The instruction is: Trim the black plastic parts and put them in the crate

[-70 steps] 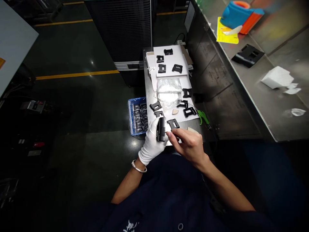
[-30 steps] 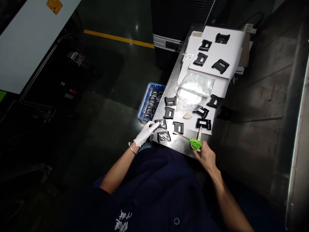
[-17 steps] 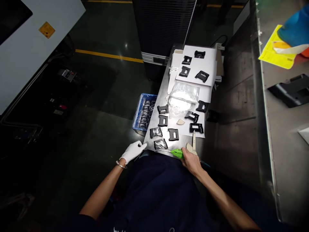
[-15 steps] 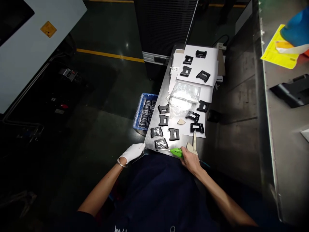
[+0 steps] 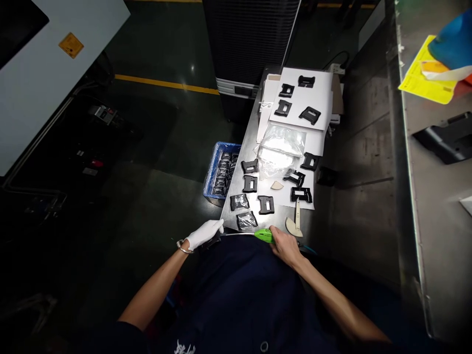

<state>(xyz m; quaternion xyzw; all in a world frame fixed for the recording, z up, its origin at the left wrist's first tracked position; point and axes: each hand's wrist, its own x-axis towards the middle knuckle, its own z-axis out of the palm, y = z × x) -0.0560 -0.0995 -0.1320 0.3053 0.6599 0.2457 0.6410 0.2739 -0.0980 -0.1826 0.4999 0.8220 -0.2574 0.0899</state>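
Note:
My left hand (image 5: 204,233), in a white glove, is closed on a black plastic part (image 5: 211,243), dark against the floor and partly hidden. My bare right hand (image 5: 286,246) wraps round a green air blow gun (image 5: 264,235). Its thin nozzle points left toward the black part, across the front of my dark apron, and a blue hose (image 5: 309,249) trails off to the right. Just beyond, on the metal table, lie two bagged black parts (image 5: 246,221) and an unbagged black frame (image 5: 266,204). A pale-handled knife (image 5: 297,215) rests on a beige rounded piece (image 5: 292,227).
Clear plastic bags (image 5: 282,142) lie mid-table. More black frames rest on white sheets (image 5: 320,81) behind them. Left of the table, a blue crate (image 5: 207,189) holds several bagged parts. A metal cabinet (image 5: 361,147) stands close on the right.
My right hand has moved slightly left and toward me with the green blow gun. The black part under my left hand now shows more, with the nozzle pointing at it.

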